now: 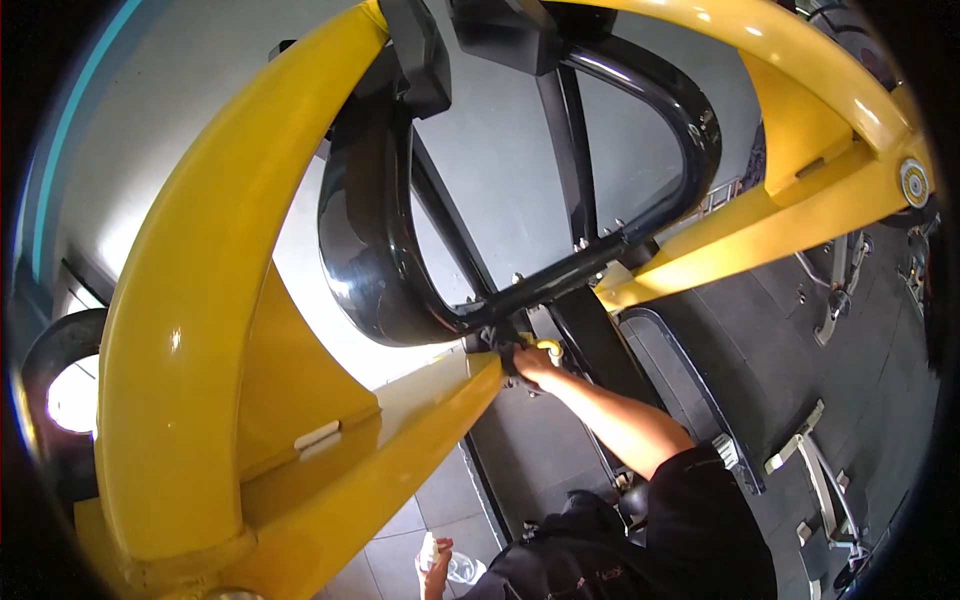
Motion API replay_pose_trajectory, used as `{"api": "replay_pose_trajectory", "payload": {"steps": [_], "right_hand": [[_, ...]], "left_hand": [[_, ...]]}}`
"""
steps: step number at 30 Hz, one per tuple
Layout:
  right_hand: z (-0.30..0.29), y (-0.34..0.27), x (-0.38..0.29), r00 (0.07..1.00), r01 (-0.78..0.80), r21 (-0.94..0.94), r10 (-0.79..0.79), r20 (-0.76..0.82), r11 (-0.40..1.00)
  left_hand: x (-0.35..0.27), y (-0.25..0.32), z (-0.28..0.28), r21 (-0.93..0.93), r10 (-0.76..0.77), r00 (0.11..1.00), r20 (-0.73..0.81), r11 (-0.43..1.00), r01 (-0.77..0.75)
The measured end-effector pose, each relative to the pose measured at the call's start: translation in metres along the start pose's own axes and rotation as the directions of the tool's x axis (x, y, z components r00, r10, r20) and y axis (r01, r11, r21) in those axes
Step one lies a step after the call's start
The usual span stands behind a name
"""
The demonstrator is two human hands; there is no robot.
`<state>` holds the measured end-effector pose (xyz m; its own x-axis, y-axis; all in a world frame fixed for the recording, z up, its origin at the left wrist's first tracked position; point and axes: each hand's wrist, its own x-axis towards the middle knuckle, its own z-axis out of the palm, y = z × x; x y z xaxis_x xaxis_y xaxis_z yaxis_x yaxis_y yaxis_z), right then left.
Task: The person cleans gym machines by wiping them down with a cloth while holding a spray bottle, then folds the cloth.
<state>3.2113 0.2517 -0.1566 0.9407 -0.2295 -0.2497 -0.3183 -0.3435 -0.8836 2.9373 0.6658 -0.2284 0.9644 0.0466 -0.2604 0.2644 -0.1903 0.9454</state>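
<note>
My right hand (pixel 533 364) reaches forward and is closed on a dark cloth (pixel 504 346). The cloth lies against the inner end of a yellow steel beam (pixel 420 409), just below the black tubular frame (pixel 555 279) of a gym machine. Beside the hand is a small bent yellow handle (pixel 553 348); whether the fingers touch it I cannot tell. Low in the view, near my body, my left hand (pixel 433 576) grips a clear spray bottle (pixel 466 570) with a white spray head (pixel 429 551).
A thick curved yellow tube (pixel 187 300) rises close on the left, and a second yellow arm (pixel 817 202) spreads right. Black pads (pixel 502 34) hang at the top. A black floor rail (pixel 697 390) and a bench-like metal frame (pixel 821 480) stand on the dark tiles at right.
</note>
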Motion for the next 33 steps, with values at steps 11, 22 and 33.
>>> {"api": "replay_pose_trajectory", "payload": {"steps": [11, 22, 33], "right_hand": [[0.015, -0.044, -0.014, 0.888, 0.455, 0.298, -0.454, -0.077, 0.839], [-0.054, -0.272, -0.233, 0.107, 0.991, 0.101, -0.959, -0.263, 0.083], [0.000, -0.249, -0.290, -0.069, 0.968, -0.229, -0.770, -0.634, 0.101]], "left_hand": [[-0.011, -0.003, -0.004, 0.088, -0.066, 0.998, -0.011, 0.994, 0.066], [0.032, -0.006, -0.016, 0.086, 0.060, 0.996, 0.066, 0.994, -0.066], [0.035, -0.036, -0.062, -0.045, 0.140, 0.986, 0.093, 0.990, -0.136]]}}
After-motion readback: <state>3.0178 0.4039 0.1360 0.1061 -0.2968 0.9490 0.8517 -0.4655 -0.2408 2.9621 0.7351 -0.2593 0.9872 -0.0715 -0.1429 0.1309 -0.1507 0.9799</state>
